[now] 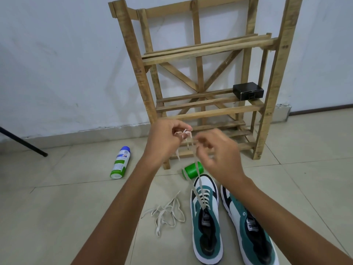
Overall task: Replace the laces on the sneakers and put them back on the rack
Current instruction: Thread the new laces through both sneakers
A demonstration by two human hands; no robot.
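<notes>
Both sneakers, the left sneaker [207, 222] and the right sneaker [250, 226], are teal green and white with black panels and a black-and-white tongue label. The lace [198, 190] threaded through the left one is off-white, like the loose lace [166, 213] on the pale beige tiled floor [57, 217]. The rack [206, 52] is raw yellowish-brown wood; the box [248, 91] on it is black. The spray can [120, 163] is white and green with a blue cap, and the cap [193, 169] near the floor's far edge is bright green.
</notes>
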